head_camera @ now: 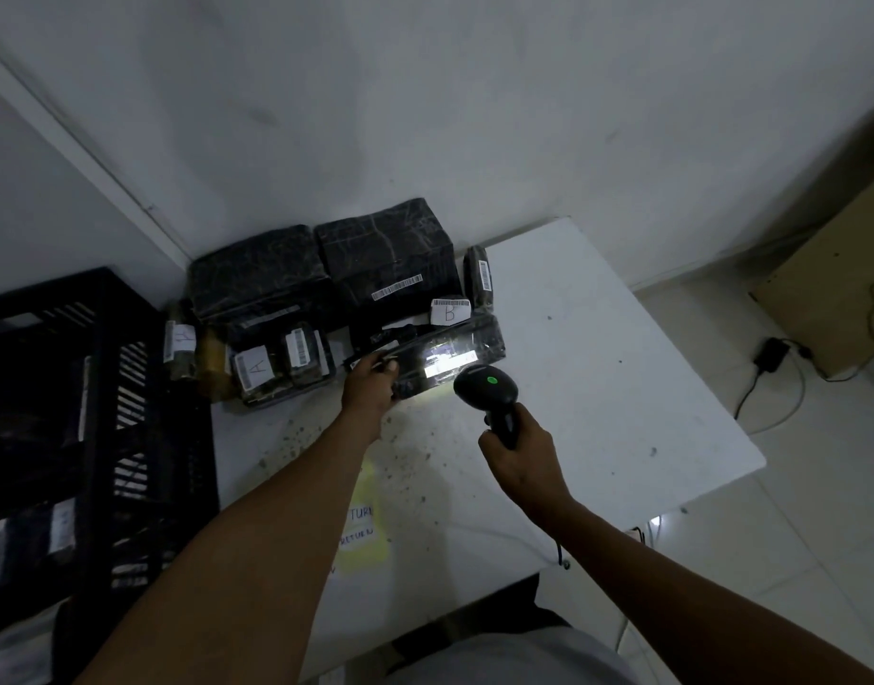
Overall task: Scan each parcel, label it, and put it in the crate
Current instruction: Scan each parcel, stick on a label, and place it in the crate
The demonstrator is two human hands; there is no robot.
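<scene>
My left hand (368, 383) grips the left end of a flat black-wrapped parcel (474, 341) lying on the white table (623, 388). My right hand (516, 449) holds a black barcode scanner (487, 388) by its handle; a green light glows on its head. Its bright white beam falls on the parcel's label (447, 363). A black slatted crate (79, 412) stands to the left of the table with some parcels inside.
Several black-wrapped parcels (375, 259) with barcode labels are piled at the table's back left, some marked A and B. Yellow and white sticky labels (361, 526) lie near the front edge. A cardboard box (830, 289) and a power adapter (771, 355) sit on the floor at right.
</scene>
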